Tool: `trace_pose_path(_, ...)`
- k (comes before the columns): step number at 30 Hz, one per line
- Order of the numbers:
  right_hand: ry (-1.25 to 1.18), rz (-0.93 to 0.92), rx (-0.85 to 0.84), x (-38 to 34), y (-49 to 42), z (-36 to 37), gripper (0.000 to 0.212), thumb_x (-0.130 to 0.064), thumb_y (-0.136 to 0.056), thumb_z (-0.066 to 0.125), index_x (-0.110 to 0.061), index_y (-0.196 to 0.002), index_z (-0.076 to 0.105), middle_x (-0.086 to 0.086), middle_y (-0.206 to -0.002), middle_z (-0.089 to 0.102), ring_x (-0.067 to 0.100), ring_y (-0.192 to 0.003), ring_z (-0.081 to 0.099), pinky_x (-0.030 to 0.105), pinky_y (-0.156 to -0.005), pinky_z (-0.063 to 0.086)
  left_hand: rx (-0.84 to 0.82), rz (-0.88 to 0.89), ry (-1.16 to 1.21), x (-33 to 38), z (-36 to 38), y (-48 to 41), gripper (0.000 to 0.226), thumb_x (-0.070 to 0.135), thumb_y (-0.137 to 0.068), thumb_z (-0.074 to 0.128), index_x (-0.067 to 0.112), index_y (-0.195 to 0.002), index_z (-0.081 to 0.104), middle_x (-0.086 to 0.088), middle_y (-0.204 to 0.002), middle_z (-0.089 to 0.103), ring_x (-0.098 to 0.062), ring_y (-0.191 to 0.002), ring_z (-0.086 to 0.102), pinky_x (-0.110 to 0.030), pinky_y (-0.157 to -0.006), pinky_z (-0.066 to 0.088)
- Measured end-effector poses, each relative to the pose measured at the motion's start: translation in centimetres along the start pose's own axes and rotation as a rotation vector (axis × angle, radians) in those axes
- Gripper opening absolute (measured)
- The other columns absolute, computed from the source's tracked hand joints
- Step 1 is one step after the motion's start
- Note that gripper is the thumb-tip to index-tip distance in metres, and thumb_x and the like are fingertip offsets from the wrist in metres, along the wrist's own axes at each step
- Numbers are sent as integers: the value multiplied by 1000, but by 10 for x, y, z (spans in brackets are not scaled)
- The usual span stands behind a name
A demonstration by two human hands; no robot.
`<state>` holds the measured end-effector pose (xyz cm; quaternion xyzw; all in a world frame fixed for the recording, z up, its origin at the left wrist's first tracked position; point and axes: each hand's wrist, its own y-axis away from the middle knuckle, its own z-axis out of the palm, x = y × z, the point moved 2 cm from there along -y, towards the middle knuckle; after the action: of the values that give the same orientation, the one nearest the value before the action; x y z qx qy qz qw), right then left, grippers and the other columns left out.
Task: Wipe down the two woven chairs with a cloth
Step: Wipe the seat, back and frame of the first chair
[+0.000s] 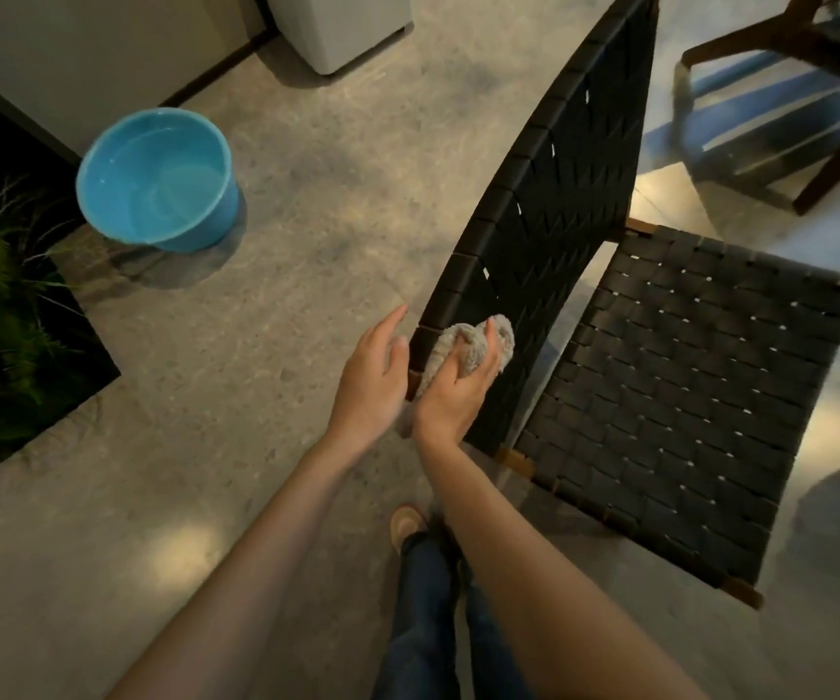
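Where right hand [451,396] grips cloth [461,342], chair [559,194] edge is hidden.

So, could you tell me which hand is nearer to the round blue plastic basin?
Left. The left hand is open, down-right of the blue basin, beside the black woven chair back; the right hand lies beyond it, gripping the fluffy grey cloth.
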<state>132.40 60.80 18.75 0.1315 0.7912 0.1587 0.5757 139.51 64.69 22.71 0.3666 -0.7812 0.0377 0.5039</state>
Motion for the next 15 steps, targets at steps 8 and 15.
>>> trace_pose_path(8, 13, -37, -158, 2, -9, -6, 59, -52, -96, 39, -54, -144, 5, 0, -160, -8, 27, -146, 3, 56, -113, 17, -135, 213, -195, 12, 15, -27, 44, 20, -103, 35, 25, -146, 32, 6, -154, 28, -2, -140, 23, -21, -113, 22)
trace_pose_path(15, 127, -30, -75, 5, -19, 4, 38, -59, -91, 24, -66, -128, 25, -13, -159, 5, 24, -139, 18, 53, -108, 28, -113, 261, -172, 9, 24, -50, 42, 16, -103, 34, 27, -144, 36, 7, -148, 37, 11, -127, 30, 3, -96, 26)
